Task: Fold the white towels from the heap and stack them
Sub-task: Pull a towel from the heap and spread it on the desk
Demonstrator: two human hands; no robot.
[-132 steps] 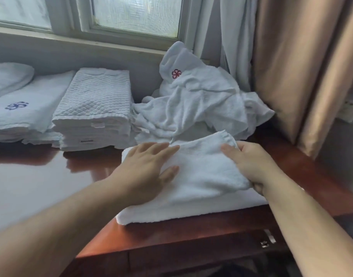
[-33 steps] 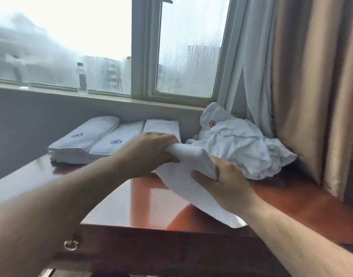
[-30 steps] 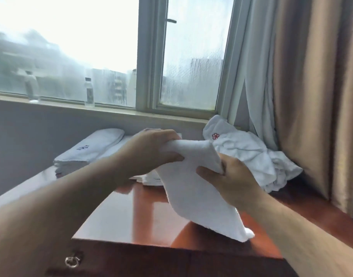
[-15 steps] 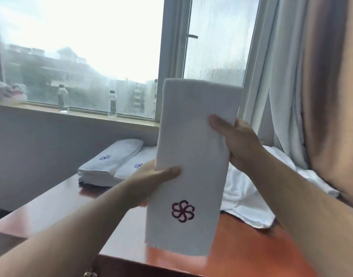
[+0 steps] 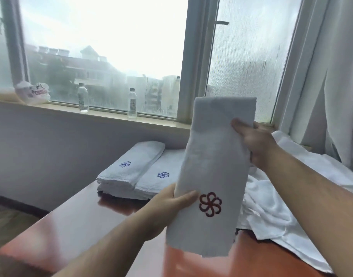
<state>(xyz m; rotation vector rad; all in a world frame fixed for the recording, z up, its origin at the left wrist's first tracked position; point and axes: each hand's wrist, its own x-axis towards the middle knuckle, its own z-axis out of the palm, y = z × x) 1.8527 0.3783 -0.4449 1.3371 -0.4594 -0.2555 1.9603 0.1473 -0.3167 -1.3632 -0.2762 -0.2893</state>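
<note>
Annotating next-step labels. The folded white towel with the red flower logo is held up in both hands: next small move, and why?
Probably lower it toward the folded white towels with blue logos, back left on the reddish wooden table. The folded white towel with the red flower logo looks finished and hangs clear of the table, left hand gripping low, right hand high.
</note>
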